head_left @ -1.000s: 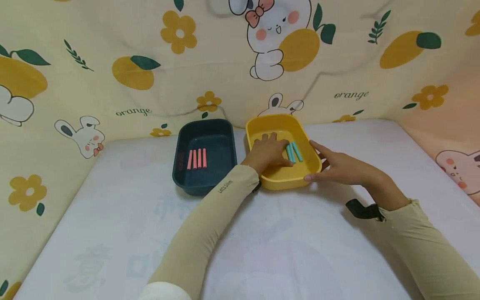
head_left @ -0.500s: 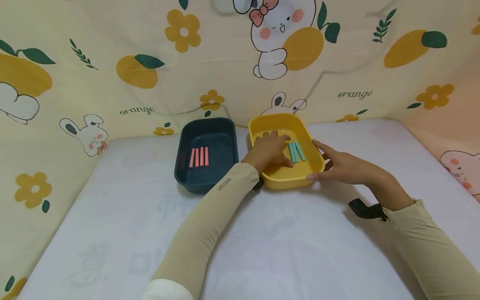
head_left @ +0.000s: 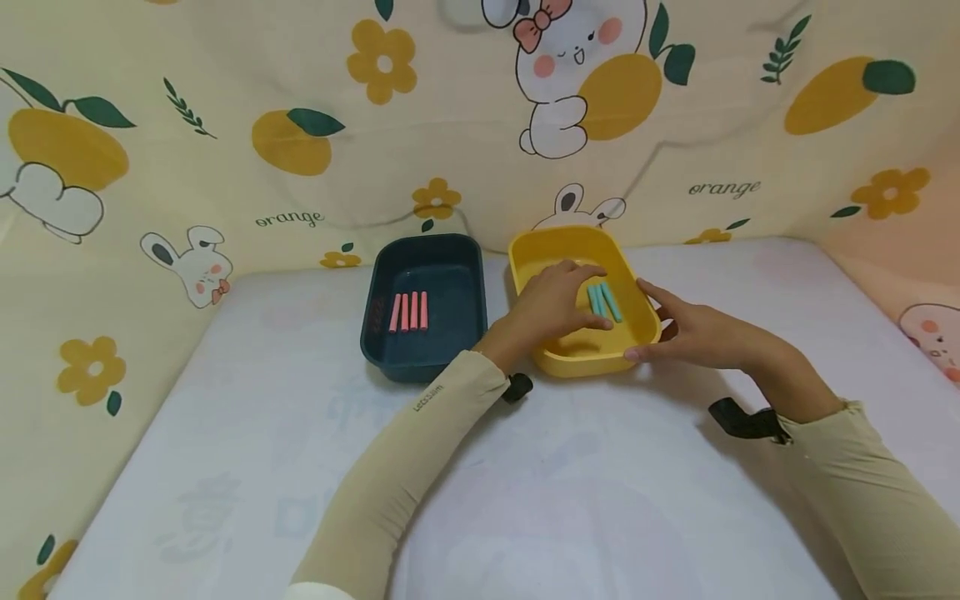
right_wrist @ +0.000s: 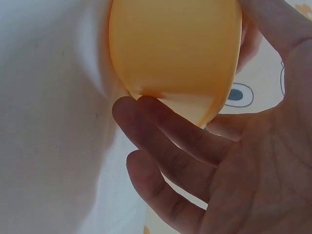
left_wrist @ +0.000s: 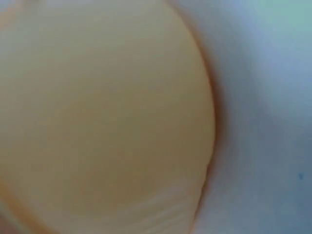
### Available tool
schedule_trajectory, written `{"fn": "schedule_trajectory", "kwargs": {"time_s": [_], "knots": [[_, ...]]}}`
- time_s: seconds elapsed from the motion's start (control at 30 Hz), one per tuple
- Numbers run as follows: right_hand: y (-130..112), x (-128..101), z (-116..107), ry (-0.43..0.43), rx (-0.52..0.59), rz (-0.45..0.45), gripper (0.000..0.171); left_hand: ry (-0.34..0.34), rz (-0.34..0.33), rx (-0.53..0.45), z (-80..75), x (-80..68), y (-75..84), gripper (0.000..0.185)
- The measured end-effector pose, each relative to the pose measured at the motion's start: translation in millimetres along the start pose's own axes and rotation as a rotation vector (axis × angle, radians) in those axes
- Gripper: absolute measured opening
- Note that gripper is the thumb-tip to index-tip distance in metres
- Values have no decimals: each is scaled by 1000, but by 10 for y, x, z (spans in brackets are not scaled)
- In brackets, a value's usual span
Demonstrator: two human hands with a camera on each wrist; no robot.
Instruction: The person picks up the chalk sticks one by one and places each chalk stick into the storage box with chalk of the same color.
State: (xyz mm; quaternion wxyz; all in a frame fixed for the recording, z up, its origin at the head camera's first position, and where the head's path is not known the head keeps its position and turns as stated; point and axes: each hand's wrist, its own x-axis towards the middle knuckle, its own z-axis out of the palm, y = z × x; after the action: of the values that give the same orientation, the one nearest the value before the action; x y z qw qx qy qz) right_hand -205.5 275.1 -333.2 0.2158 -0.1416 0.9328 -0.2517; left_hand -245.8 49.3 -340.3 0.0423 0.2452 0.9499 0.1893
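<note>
Three turquoise chalk sticks (head_left: 602, 302) lie inside the yellow tray (head_left: 570, 365), towards its right side. Over the tray's left part hovers my left hand (head_left: 553, 307), thumb and index apart, with nothing visible between them. My right hand (head_left: 693, 333) holds the tray's front right corner, its thumb at the front and its index finger along the side. In the right wrist view, curved fingertips (right_wrist: 126, 109) meet the tray's outer wall (right_wrist: 175, 48). A blurred, yellowish curved surface (left_wrist: 107, 112) fills much of the left wrist view; the left fingers do not show there.
A dark blue tray (head_left: 423, 371) stands just left of the yellow one, with several pink chalk sticks (head_left: 408, 312) lined up inside. Both trays stand on a white-covered table (head_left: 570, 492), near a printed cloth backdrop (head_left: 450, 125).
The head view has shifted, so the scene sits further right. My left hand has turned and its fingers have drawn off the tray floor. The right hand keeps its hold; the chalk sticks stay put.
</note>
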Motion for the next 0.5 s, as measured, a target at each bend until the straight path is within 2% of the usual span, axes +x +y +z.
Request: {"fn": "schedule_trajectory", "kwargs": {"time_s": [0.13, 0.3, 0.5], "knots": [[14, -1, 7, -3, -1, -7, 112, 28, 29, -26, -47, -139, 40, 77], [28, -8, -4, 4, -15, -14, 112, 71, 49, -73, -207, -281, 93, 76], [10, -1, -7, 4, -11, -21, 112, 102, 21, -140, -396, -486, 36, 74]]}}
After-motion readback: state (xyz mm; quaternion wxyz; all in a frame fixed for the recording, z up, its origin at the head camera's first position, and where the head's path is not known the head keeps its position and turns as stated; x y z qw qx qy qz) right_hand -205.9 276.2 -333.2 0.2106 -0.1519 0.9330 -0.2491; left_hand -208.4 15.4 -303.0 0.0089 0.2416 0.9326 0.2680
